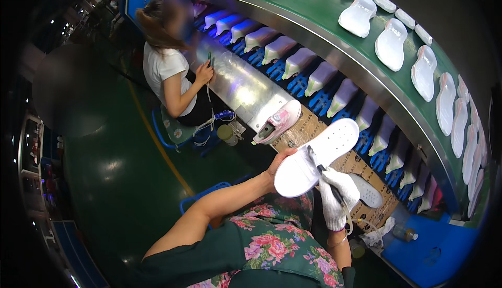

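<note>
My bare left hand (281,163) grips the edge of a white shoe sole (334,140) near its heel, and the sole is tilted with its inner face up. Small round holes dot its forefoot. My right hand (340,187), in a white knitted glove, is closed around a dark-handled brush (320,168) with a clear tube running from its lower end. The brush head lies over the middle of the sole. Beyond my left hand, a pink-and-white shoe (281,122) lies on the bench. A grey sole (368,190) rests on the cardboard (308,129) beside my right hand.
Shoe uppers on lasts (342,97) stand in a row on blue holders behind the bench. White soles (391,44) lie on the raised green belt (319,3). A co-worker (167,73) sits at left. A bottle (405,232) and white cloth (380,234) are at right.
</note>
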Demonstrator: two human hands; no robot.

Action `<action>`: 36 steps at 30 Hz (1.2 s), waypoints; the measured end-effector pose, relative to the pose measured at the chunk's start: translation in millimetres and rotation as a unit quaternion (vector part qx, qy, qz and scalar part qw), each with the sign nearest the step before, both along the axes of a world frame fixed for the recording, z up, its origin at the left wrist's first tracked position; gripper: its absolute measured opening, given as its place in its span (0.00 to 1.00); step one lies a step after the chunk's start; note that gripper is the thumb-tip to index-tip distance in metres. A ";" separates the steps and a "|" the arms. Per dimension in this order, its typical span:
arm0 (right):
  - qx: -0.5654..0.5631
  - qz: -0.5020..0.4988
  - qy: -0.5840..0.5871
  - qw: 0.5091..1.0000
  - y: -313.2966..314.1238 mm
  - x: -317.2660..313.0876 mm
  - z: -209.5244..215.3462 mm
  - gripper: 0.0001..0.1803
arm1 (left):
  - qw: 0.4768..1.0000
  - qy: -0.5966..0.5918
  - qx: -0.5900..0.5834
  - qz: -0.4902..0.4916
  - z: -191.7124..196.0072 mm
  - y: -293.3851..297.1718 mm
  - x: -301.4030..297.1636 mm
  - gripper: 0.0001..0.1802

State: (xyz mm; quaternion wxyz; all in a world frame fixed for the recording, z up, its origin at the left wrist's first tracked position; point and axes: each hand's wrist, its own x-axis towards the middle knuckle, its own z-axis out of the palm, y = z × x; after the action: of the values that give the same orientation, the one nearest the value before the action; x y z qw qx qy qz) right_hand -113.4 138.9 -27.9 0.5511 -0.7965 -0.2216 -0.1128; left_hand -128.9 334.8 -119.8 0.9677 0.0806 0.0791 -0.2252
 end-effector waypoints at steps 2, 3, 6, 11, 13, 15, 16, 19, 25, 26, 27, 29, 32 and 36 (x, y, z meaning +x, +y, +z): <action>0.005 -0.010 -0.001 1.000 2.2 2.9 2.5 0.09 | 0.999 -0.018 -0.039 0.018 -5.8 -3.2 -3.2 0.38; -0.002 -0.011 -0.003 1.000 2.5 4.2 4.9 0.09 | 0.998 -0.024 -0.061 0.023 -8.9 -6.3 -4.5 0.39; 0.007 0.000 -0.025 1.000 2.9 9.4 9.1 0.10 | 0.999 0.026 -0.018 0.033 3.0 -10.4 -3.9 0.41; 0.006 -0.002 -0.050 0.999 0.7 16.7 20.0 0.12 | 0.993 -0.099 0.030 0.055 39.5 -33.2 11.6 0.53; 0.014 0.001 -0.084 0.996 2.4 23.3 23.7 0.12 | 0.993 -0.092 0.043 0.053 25.6 -34.8 12.0 0.57; 0.016 -0.008 -0.105 0.994 3.8 30.6 24.5 0.13 | 0.996 -0.038 0.042 0.072 19.5 -36.8 10.2 0.58; 0.017 -0.012 -0.111 0.994 4.3 34.3 28.9 0.12 | 0.996 -0.026 0.050 0.075 19.6 -38.8 10.6 0.58; 0.005 -0.018 -0.143 0.990 6.1 45.9 39.3 0.13 | 0.993 0.007 0.079 0.089 22.9 -48.2 13.8 0.59; -0.055 -0.010 -0.172 0.983 5.3 51.8 36.9 0.22 | 0.997 0.010 0.058 0.040 -1.6 -50.7 1.1 0.56; -0.062 -0.007 -0.168 0.984 6.3 48.8 35.5 0.23 | 0.996 0.013 0.077 0.031 -6.7 -50.2 -0.7 0.57; -0.067 -0.004 -0.165 0.984 7.7 46.4 32.8 0.23 | 0.995 0.014 0.099 0.022 -9.9 -49.5 -0.6 0.58; -0.015 -0.015 -0.135 0.991 14.6 42.6 24.6 0.19 | 0.997 0.014 0.065 0.041 -16.0 -54.1 2.3 0.56; 0.100 -0.037 -0.055 0.993 23.1 46.8 33.9 0.12 | 0.996 0.008 0.047 0.080 -11.1 -51.9 12.2 0.53; 0.136 -0.084 -0.006 0.987 26.6 43.8 26.7 0.12 | 0.997 -0.005 0.041 0.070 -7.8 -52.0 16.0 0.54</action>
State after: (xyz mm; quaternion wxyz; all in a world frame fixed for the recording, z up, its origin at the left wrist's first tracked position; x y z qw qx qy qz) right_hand -69.6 165.5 -1.2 0.6417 -0.7290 -0.1404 -0.1926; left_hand -112.9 282.8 -127.7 0.9773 0.1161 0.0890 -0.1535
